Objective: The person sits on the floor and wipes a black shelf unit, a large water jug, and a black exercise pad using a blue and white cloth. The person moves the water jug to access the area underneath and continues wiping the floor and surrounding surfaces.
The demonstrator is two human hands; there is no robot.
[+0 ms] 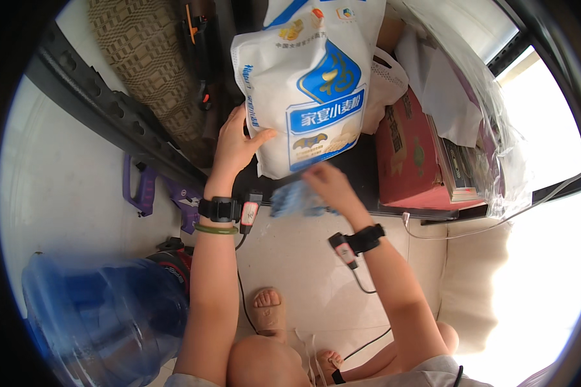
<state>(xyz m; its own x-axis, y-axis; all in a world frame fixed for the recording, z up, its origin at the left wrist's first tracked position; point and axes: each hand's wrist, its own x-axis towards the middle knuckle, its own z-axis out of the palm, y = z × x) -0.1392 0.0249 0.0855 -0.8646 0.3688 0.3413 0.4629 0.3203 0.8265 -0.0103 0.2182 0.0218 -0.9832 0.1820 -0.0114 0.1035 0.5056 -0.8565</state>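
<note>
My left hand [242, 145] grips the lower left side of a white and blue flour bag [276, 116], its thumb on the front and its other fingers mostly behind. The bag stands a little tilted on a black metal shelf [363, 186]. Just below the bag's bottom edge, my right hand [327, 184] holds a blue cloth [293, 198] at the shelf's front edge; hand and cloth are blurred. Both wrists wear black straps with small cabled devices.
A red cardboard box [406, 159] with books and clear plastic sits right of the bag. A patterned cushion-like object [135, 72] leans at the left behind the perforated shelf post [121, 116]. Purple tools [145, 188] and a blue water jug [106, 314] are lower left; a white cable [445, 238] hangs right.
</note>
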